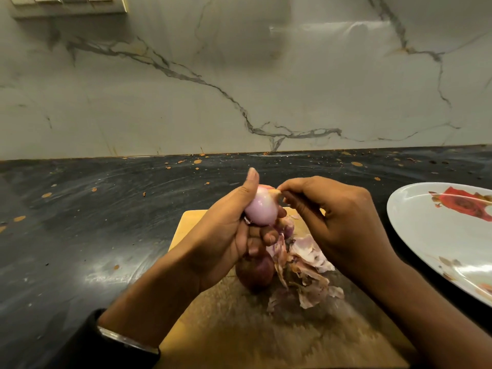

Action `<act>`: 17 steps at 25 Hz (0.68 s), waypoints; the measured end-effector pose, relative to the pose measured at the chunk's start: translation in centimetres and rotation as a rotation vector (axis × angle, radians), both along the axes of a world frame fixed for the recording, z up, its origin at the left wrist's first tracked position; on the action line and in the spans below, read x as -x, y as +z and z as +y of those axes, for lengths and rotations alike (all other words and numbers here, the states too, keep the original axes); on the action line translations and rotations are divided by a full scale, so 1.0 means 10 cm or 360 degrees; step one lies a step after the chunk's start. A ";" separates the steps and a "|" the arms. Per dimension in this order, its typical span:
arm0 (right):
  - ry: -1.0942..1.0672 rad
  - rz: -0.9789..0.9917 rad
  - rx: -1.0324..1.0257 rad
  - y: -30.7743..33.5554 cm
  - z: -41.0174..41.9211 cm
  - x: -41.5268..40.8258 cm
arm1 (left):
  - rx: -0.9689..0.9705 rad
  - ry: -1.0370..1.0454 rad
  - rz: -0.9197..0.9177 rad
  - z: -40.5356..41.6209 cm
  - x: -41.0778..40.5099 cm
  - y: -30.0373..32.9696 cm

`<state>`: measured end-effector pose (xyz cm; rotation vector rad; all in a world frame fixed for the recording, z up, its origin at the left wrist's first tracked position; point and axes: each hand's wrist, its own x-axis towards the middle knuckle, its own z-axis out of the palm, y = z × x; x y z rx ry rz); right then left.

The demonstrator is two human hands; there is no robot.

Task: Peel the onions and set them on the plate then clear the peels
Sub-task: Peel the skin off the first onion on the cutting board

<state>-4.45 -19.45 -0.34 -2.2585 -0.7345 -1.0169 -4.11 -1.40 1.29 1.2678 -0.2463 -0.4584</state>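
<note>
While the left hand (226,235) curls its fingers around a pale pink, glossy, mostly peeled onion (261,209), holding it raised above the far end of the light wooden cutting board (239,328), its thumb stands straight up along the onion's left side. The right hand (343,225) is bunched beside it, thumb and forefinger pinched on a small tan scrap of papery skin (275,192) at the onion's top, the other fingers folded loosely under. Below the left hand's fingers, on the board, sits a dark purple, round onion with its skin on (254,272), partly hidden by that hand. Just right of this unpeeled onion, also on the board, lies a loose heap of pinkish-white and brown onion peels (306,270), reaching from under the right hand toward the board's middle. The board rests on a dark, smeared stone countertop (93,222) dotted with orange specks. Well to the right of the board, on the same countertop, stands a white oval plate with a red rose print (426,230), cut off by the frame's edge; no onions show on the part in view. Behind the board rises a grey-veined white marble wall (239,75), and far to the upper left of the board a pale switch panel (69,5) is fixed to it. A dark sleeve with a silver bangle (125,339) covers the left wrist, near the board's left corner.
</note>
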 end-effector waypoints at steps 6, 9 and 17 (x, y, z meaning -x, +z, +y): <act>-0.0087 0.0179 0.0231 0.01 0.09 0.06 | -0.0143 -0.0007 -0.0108 -0.01 0.05 0.03; -0.0095 0.0191 0.0127 0.02 0.12 0.08 | -0.0198 0.0025 -0.0300 -0.03 0.07 0.00; 0.0366 0.0738 -0.0675 -0.02 0.23 0.10 | -0.0139 -0.0055 -0.0492 0.00 0.05 -0.05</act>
